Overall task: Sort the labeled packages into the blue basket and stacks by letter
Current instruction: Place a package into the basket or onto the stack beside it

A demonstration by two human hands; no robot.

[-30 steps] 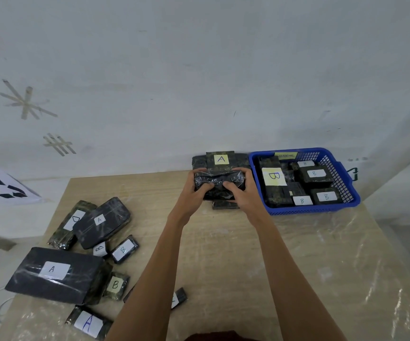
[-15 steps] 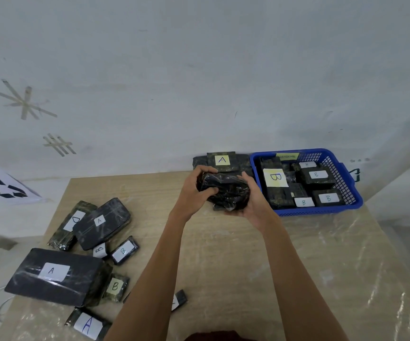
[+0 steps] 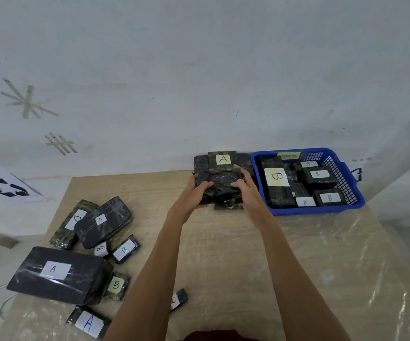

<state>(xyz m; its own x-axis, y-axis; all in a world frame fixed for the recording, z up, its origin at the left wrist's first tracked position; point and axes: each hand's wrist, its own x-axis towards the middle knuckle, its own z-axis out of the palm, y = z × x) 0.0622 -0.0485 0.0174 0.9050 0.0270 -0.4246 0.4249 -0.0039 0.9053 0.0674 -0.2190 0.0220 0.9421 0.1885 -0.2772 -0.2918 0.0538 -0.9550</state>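
Near left on the worktop [image 3: 223, 254] lie a large black package marked A [image 3: 56, 274] and a small package marked B [image 3: 116, 285], among others. Centre: the left hand [image 3: 195, 191] and right hand [image 3: 247, 190] grip opposite ends of a black wrapped package [image 3: 221, 187], fingers curled over its top, label unseen. The package is held at the A stack [image 3: 222, 159] by the far edge. Just right of the stack stands the blue basket [image 3: 317, 211], holding packages marked B.
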